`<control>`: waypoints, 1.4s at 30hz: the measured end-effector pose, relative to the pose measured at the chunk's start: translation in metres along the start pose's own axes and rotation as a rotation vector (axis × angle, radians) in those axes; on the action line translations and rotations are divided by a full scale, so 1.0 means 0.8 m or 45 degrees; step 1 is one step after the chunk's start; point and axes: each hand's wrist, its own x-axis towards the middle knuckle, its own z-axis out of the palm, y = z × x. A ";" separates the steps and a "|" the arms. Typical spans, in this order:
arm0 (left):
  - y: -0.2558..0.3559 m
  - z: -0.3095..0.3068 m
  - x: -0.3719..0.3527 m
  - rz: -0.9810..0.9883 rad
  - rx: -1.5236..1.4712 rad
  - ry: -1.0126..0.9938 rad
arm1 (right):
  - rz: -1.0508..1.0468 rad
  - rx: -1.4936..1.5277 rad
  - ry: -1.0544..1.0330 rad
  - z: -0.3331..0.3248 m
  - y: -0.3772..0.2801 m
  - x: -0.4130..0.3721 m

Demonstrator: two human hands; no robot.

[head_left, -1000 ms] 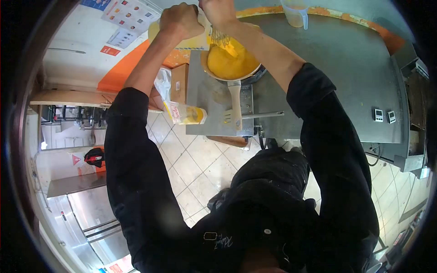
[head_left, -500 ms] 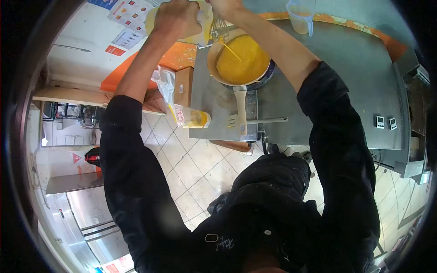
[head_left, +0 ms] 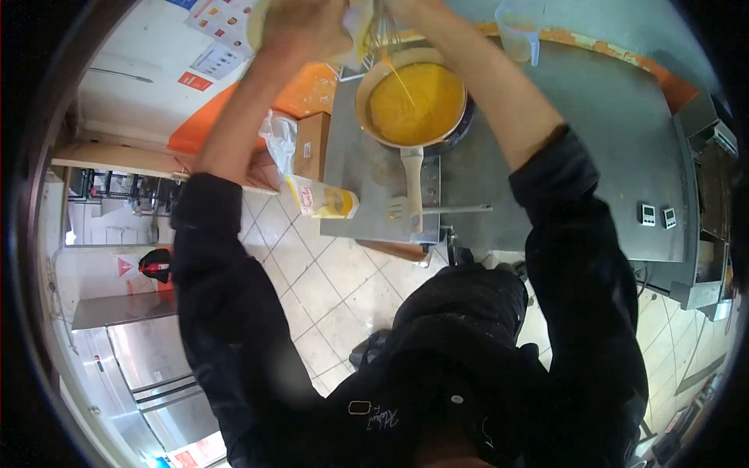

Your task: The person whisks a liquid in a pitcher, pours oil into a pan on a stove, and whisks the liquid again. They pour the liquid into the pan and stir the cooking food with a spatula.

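At the top edge, my left hand [head_left: 304, 30] is closed on a pale, translucent container [head_left: 357, 35] coated with yellow; its full shape is cut off. My right hand [head_left: 407, 8], partly out of view, grips a wire whisk [head_left: 384, 35] beside the container's rim. A thin yellow stream runs down from there into a frying pan [head_left: 413, 160] with a beige handle. Yellow liquid [head_left: 417, 101] fills much of the pan. Under the pan handle lies a slotted spatula [head_left: 456, 208] with yellow smears.
A printed carton-like pack [head_left: 321, 198] with yellow contents sits at the counter's left edge, near a cardboard box [head_left: 312, 147] and a plastic bag [head_left: 279, 140]. A clear measuring jug [head_left: 517, 37] stands at the back. Two small timers [head_left: 648, 214] rest on the metal counter [head_left: 577, 179].
Both hands have shifted slightly up, and the whisk sits a little higher and further right. The yellow stream still falls into the pan and looks thinner.
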 end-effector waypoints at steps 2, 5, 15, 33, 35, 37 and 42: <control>0.007 0.036 -0.017 -0.087 -0.158 -0.144 | 0.010 -0.046 0.026 -0.021 0.030 -0.017; 0.031 0.095 -0.053 -0.301 -0.294 -0.201 | 0.189 -0.121 -0.016 -0.066 0.128 -0.062; 0.034 0.112 -0.130 -0.908 -0.406 -0.220 | 0.267 0.180 0.139 -0.082 0.144 -0.081; 0.048 0.163 -0.173 -1.526 -1.401 0.480 | 0.062 1.023 -0.222 0.054 0.106 0.056; 0.049 0.192 -0.170 -1.566 -1.655 1.045 | 0.099 0.461 -0.243 0.051 0.095 0.016; 0.045 0.196 -0.176 -1.642 -1.873 1.012 | 0.106 -0.612 -0.427 0.040 0.068 -0.027; 0.084 0.181 -0.202 -2.069 -2.161 0.837 | -0.168 -1.096 -0.103 0.002 0.033 -0.035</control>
